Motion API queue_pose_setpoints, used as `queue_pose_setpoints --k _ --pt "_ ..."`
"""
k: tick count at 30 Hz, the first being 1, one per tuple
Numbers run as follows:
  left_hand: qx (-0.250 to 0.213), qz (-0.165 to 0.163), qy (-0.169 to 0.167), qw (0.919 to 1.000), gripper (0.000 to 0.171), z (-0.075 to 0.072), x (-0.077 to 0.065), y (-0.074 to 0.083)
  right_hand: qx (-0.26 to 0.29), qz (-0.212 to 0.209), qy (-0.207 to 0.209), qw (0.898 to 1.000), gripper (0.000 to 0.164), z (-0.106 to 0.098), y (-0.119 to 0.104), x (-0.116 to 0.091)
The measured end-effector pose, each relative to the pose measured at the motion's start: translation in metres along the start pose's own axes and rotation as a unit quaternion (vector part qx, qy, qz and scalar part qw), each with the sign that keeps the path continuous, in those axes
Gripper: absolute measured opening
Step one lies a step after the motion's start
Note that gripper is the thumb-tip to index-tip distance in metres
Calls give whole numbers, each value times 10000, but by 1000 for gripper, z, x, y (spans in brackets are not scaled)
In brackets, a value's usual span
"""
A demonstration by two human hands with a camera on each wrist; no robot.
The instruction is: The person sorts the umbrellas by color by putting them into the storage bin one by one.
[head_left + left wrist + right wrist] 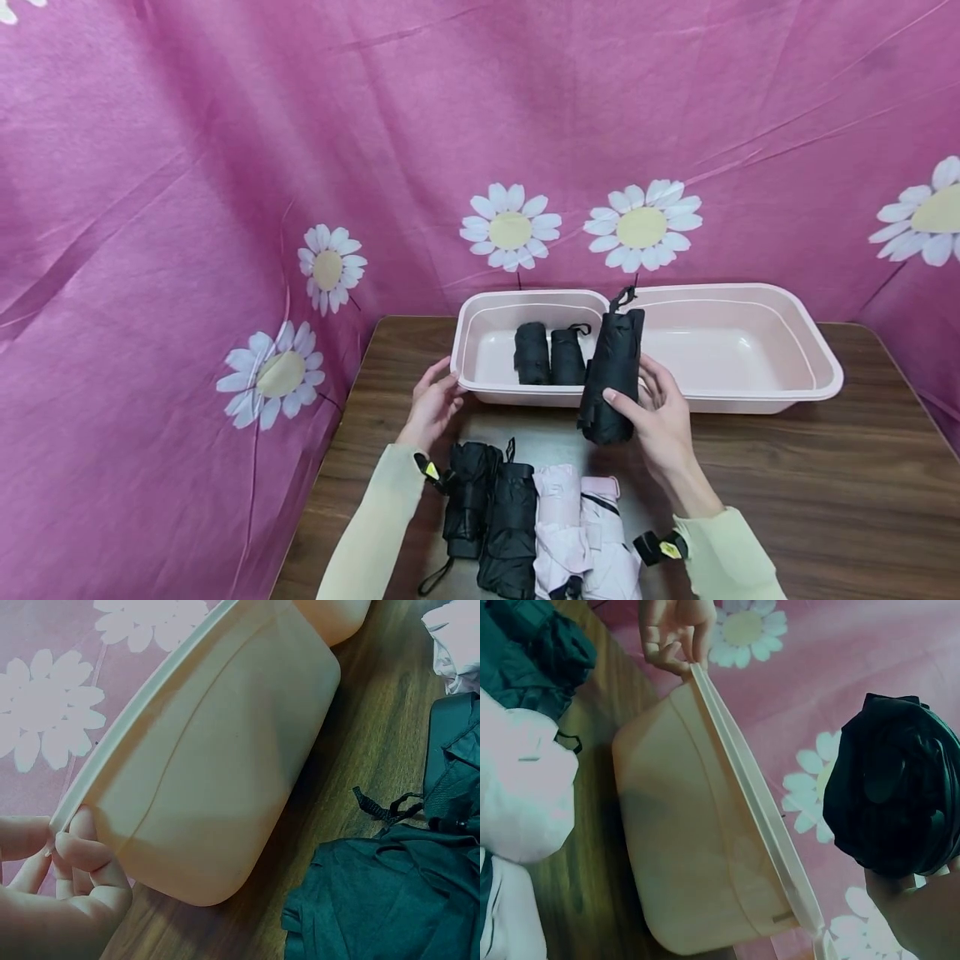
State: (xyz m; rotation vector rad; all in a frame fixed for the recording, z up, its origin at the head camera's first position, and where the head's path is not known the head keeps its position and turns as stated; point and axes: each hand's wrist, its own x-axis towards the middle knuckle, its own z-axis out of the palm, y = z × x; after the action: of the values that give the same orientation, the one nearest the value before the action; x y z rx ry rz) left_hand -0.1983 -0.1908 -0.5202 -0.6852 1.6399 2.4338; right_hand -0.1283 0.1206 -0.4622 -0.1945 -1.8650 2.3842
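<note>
My right hand [663, 421] grips a folded black umbrella [613, 367], held upright with its strap end on top, over the front rim where two bins meet. With thumb and fingers my left hand [432, 404] pinches the rim of the left pale pink bin [487, 389] at its front left corner. Inside that bin lie two short black folded umbrellas, one on the left [532, 354] and one with a loop strap [567, 357]. The right wrist view shows the end of the held umbrella [889, 787], with the right hand partly cut off.
A second pale pink bin [750, 396] adjoins on the right. In front of the bins, two black folded umbrellas [470, 504] and two pale pink ones [561, 521] lie in a row on the wooden table [825, 483]. A pink flowered cloth [420, 150] hangs behind.
</note>
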Motion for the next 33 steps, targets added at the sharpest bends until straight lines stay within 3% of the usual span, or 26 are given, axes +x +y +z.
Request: queue_pose_setpoints --k 13,22,33 --pt "48 108 -101 9999 45 0 2 -3 717 363 -314 9963 67 19 12 30" --pt "33 147 -103 9998 46 -1 1 -2 182 838 -96 9963 63 36 14 44" --pt "27 136 -76 9999 45 -1 2 -2 60 1184 -286 9925 65 53 18 54"
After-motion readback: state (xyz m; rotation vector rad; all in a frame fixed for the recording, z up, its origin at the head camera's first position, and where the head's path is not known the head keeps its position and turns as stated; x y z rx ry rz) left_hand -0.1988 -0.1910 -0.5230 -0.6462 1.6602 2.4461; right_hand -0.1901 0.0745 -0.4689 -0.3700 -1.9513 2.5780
